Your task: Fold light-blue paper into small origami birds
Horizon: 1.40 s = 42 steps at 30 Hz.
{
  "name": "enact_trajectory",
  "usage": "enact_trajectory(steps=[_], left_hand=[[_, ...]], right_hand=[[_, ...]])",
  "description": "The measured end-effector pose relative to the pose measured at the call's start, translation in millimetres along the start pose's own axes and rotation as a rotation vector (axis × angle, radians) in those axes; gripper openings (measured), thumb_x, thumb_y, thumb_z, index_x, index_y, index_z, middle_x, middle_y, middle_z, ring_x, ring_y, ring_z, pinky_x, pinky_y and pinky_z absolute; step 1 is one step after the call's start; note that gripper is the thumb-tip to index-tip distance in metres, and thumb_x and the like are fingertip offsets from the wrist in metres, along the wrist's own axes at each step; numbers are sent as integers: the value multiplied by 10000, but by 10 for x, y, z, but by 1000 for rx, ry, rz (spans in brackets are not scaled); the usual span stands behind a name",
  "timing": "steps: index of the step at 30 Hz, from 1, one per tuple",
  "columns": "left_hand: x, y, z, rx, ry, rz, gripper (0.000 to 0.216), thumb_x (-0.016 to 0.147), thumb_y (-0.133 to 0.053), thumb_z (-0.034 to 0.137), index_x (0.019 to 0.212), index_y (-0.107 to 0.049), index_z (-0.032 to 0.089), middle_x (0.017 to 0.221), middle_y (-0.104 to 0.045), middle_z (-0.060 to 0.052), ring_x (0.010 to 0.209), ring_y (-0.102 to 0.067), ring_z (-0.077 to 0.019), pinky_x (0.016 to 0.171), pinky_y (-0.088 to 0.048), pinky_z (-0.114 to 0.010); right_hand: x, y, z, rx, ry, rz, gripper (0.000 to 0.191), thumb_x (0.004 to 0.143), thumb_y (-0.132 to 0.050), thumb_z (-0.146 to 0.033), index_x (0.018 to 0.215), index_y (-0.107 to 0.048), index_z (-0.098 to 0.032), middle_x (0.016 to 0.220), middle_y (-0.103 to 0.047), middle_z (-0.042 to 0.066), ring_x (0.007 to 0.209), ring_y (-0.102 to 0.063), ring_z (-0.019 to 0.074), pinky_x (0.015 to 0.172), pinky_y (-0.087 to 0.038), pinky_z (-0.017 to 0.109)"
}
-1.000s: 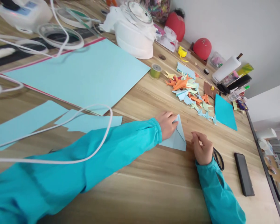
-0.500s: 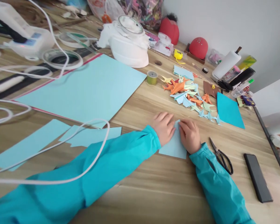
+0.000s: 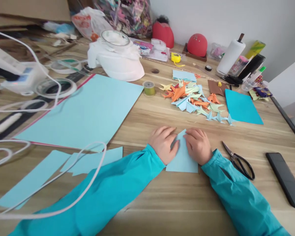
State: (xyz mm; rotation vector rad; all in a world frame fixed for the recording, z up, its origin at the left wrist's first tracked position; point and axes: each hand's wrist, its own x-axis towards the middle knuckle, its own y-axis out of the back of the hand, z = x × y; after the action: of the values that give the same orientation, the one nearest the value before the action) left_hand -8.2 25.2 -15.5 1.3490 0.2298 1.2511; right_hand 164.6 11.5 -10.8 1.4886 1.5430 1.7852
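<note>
A small light-blue sheet of paper (image 3: 183,160) lies on the wooden table, its upper part narrowing between my two hands. My left hand (image 3: 163,144) rests along its upper left edge, fingers curled and thumb on the paper. At the upper right edge, my right hand (image 3: 198,146) has its bent fingers and thumb closed on the paper near the top. The fingertips partly cover both upper edges, so I cannot tell how the corners are folded. Black-handled scissors (image 3: 238,160) lie to the right of my right hand.
Folded paper cranes (image 3: 186,98) are heaped beyond my hands, near a thread spool (image 3: 149,88) and a turquoise paper stack (image 3: 243,106). A large blue sheet (image 3: 86,111) and cut strips (image 3: 34,178) lie left. A white cable (image 3: 98,167) loops over my left sleeve. A phone (image 3: 285,178) lies right.
The view has tilted and shifted. My left thumb has come away from the other fingers onto the paper, and more of the sheet shows between my hands.
</note>
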Motion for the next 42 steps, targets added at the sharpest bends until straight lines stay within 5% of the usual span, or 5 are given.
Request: enact_trajectory(steps=[5, 18, 29, 37, 42], left_hand=[[-11, -3, 21, 13, 75, -49, 270, 733, -577, 374, 830, -645, 132, 1104, -629, -136, 1019, -528, -320, 874, -427, -484], [25, -35, -30, -219, 225, -81, 107, 688, -605, 229, 625, -529, 187, 1077, -627, -79, 998, -541, -267, 885, -423, -460], [40, -26, -47, -169, 206, -106, 185, 810, -501, 240, 643, -559, 189, 1057, -641, -56, 987, -549, -243, 867, -426, -430], [58, -14, -34, -168, 241, -114, 134, 704, -481, 113, 616, -551, 186, 1053, -648, -53, 954, -553, -248, 848, -441, -440], [100, -13, -24, -150, 246, -105, 224, 746, -546, 277, 540, -549, 189, 1037, -651, -60, 913, -548, -261, 803, -442, -455]], right_hand=[[10, 25, 6, 64, -64, -35, 112, 833, -555, -225, 845, -661, -191, 975, -672, 57, 906, -562, 209, 766, -414, 343], [13, 34, 11, 89, -100, -78, 119, 839, -570, -296, 814, -652, -213, 979, -665, 43, 915, -547, 207, 780, -382, 342], [1, 23, 3, 17, 7, -30, 188, 869, -522, -315, 870, -701, -257, 959, -656, 46, 907, -530, 196, 811, -359, 342], [-7, 12, 2, 26, -15, -39, 199, 865, -526, -323, 888, -717, -271, 974, -652, 50, 915, -528, 203, 807, -366, 351], [-14, 5, 5, 40, -24, -74, 201, 868, -519, -311, 882, -719, -294, 987, -645, 51, 936, -515, 209, 807, -363, 361]])
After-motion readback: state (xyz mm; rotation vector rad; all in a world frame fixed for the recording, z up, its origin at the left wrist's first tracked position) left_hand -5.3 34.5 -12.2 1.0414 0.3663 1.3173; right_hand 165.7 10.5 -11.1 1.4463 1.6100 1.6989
